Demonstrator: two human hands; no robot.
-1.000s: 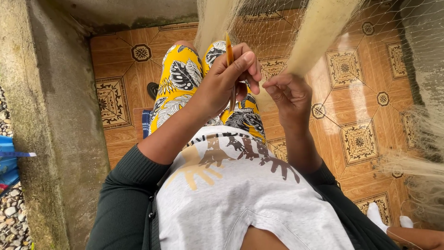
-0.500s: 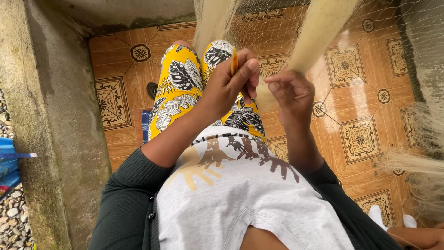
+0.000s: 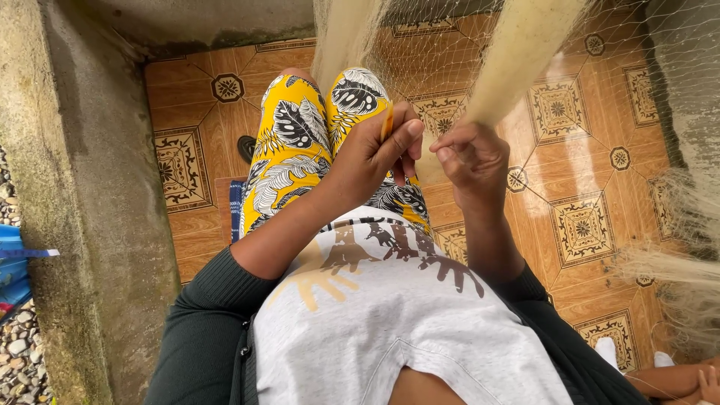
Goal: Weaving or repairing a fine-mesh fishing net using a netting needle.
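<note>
Far left: a strip of gravel (image 3: 16, 345) with a blue object (image 3: 13, 266) beside it, then a rough grey concrete wall (image 3: 90, 195) running up the frame. Next, brown patterned floor tiles (image 3: 191, 161) and yellow leaf-print trousers (image 3: 300, 146) over raised knees, a grey printed shirt (image 3: 390, 315) with dark green sleeves below. Near centre, left hand (image 3: 375, 150) lifted over the knees, fingers closed around a slim orange netting needle (image 3: 387, 121), only its upper end showing between thumb and forefinger. Just beside it, right hand (image 3: 472, 161), fingers pinched narrow on pale fishing net (image 3: 517, 52); exact strand held hard to make out, probably the bunched band rising from the fist. Fine mesh spread across the tiles behind, more net heaped at the right edge (image 3: 675, 277). Bottom right corner: part of another person's arm (image 3: 675, 379).
</note>
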